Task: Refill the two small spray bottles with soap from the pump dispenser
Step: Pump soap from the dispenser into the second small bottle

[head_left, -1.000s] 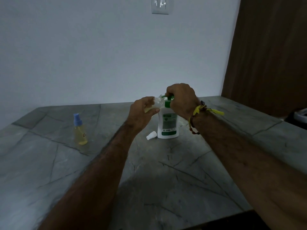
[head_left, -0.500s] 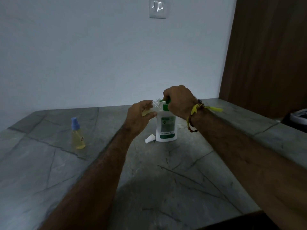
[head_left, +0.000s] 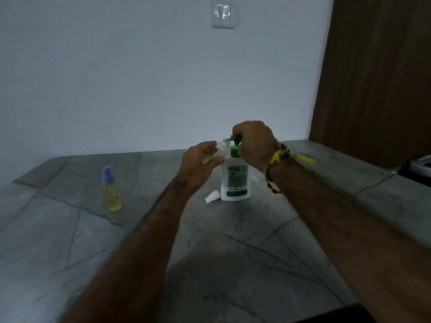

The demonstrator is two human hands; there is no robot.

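A white soap dispenser with a green pump stands upright on the grey stone counter. My right hand is closed over the green pump head. My left hand holds a small clear spray bottle, uncapped and tilted, its open neck right at the pump's nozzle. A little yellow liquid shows in it. Its white cap lies on the counter by the dispenser's left foot. A second small spray bottle, yellow liquid inside and blue cap on, stands upright far to the left.
A pale wall with a light switch rises behind the counter. A brown wooden panel stands at the right. A dark object with a white rim sits at the far right edge.
Both hands stay at the pump with the small bottle at the nozzle. The view has shifted slightly, so the switch on the wall shows lower in the frame.
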